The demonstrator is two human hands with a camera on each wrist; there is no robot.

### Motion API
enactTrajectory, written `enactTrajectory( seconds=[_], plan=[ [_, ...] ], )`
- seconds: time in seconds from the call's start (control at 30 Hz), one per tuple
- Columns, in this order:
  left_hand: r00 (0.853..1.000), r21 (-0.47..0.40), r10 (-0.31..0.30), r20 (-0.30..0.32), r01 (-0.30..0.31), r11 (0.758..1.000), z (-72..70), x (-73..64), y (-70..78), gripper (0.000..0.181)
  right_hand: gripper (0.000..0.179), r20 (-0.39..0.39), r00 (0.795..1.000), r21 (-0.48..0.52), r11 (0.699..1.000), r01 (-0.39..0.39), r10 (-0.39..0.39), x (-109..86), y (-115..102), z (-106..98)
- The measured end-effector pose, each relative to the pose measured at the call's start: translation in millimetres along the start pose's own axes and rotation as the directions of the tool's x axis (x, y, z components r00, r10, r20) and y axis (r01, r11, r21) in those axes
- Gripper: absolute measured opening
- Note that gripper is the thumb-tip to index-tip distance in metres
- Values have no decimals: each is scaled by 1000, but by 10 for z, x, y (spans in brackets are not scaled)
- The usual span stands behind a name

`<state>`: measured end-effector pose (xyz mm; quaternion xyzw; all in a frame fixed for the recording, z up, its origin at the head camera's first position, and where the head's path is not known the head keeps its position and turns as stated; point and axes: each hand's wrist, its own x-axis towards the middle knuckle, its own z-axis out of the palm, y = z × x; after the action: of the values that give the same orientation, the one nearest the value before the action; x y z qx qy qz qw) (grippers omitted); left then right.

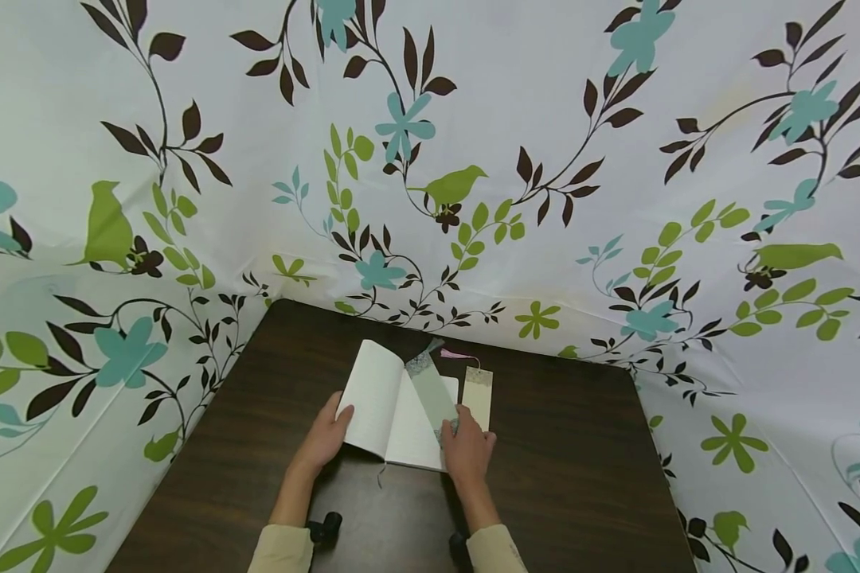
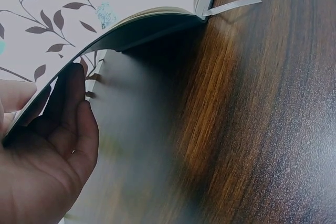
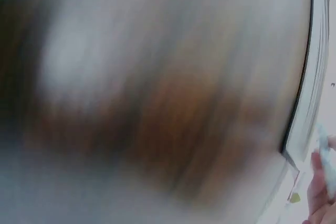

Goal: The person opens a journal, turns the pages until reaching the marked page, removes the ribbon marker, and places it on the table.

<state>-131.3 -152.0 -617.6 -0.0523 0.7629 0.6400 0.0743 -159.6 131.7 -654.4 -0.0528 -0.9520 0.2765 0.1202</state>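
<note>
An open notebook [image 1: 374, 391] with blank-looking white pages lies on the dark table. At its left edge my left hand [image 1: 322, 436] grips the cover and pages, thumb on top; in the left wrist view the fingers [image 2: 71, 95] are under the raised dark cover. My right hand [image 1: 467, 452] pinches the lower end of a pale green bookmark [image 1: 432, 391], which slants over the right page. In the right wrist view, only part of that hand [image 3: 317, 195] shows at the edge. Beside the notebook's right edge is a cream bookmark [image 1: 478, 390] with a pink tassel, partly behind the right hand.
The dark wooden table [image 1: 566, 461] meets a white patterned cloth [image 1: 545, 263] at the back and sides. A thin ribbon [image 2: 233, 6] hangs from the notebook's spine onto the table. Much of the right wrist view is blurred.
</note>
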Motion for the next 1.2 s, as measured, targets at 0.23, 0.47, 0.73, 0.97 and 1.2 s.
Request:
enactTrajectory(
  seconds=[0.23,0.47,0.73,0.97,1.2],
  plan=[
    [1000,-7,8,11,-8,1000,-3,12,-27,49,20,-39,999,158,987,-19,25,32,13,-93],
    [1000,-25,6,19,-6,1000,3,18,-36,52,20,2,985,353,921,-165,175,115,186,-272],
    [1000,-7,5,10,-5,1000,5,33,-29,49,30,-27,959,419,874,-245,282,208,562,-510],
    [1000,14,5,5,-5,1000,12,22,-1,47,35,-57,926,399,858,-323,374,199,916,-610],
    [1000,-2,-3,9,3,1000,10,35,-5,49,42,-14,916,330,867,-373,400,135,1069,-637]
  ],
)
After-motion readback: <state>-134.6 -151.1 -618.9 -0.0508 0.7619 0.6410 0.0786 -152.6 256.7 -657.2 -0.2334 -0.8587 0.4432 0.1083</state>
